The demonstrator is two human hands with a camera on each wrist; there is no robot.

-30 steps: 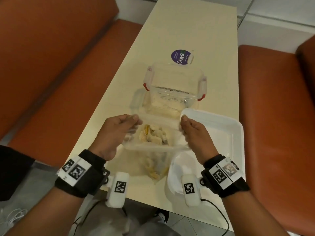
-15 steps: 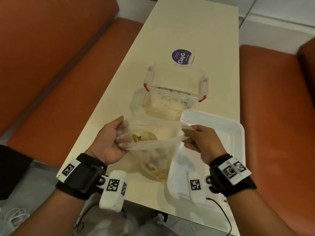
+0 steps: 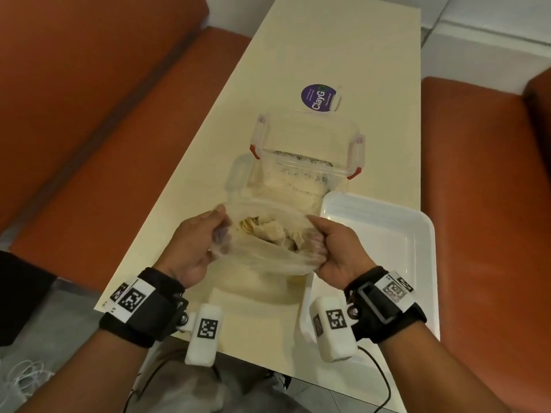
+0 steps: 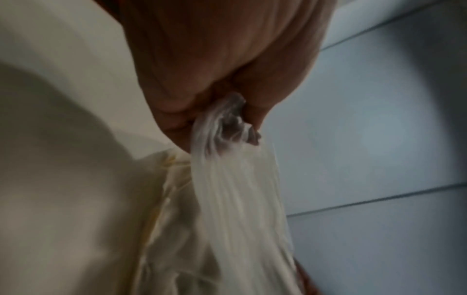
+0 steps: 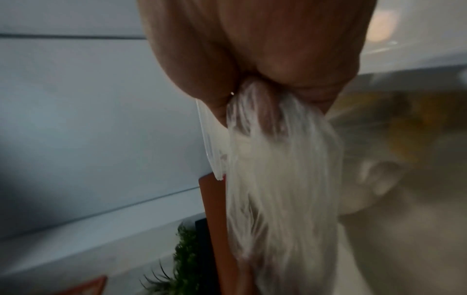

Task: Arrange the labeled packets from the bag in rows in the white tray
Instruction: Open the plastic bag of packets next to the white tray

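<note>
Both hands hold a clear plastic bag (image 3: 262,257) above the near end of a cream table (image 3: 313,55), pulling its mouth wide. Left hand (image 3: 193,248) has fingers curled round a bunched fold of the bag's left rim; the left wrist view shows the gathered film (image 4: 227,123) squeezed between fingers and palm. Right hand (image 3: 337,248) grips the right rim the same way, fist closed on crumpled plastic (image 5: 265,111), thumb on top.

Inside the bag: a loose heap of small packets (image 3: 268,231), pale and yellowish, jumbled, none in rows. Labels are too blurred to read. A few more yellow bits show through the bag's lower part near the table's front edge.

White tray (image 3: 417,263) sits on the table just right of the bag, under and beyond the right wrist; its near-left corner is hidden behind the right wrist camera. No packets show in its visible part.

Beyond the bag, a clear lidded container with red clips (image 3: 307,150) stands on the table, with pale contents at its bottom. Its near side is just behind the bag; whether they touch cannot be told. Farther back, a round purple "ClayG" label (image 3: 318,95) lies on a clear flat piece.

Orange bench seats (image 3: 104,114) flank the table on both sides. Black wristbands with fiducial markers on both wrists.
</note>
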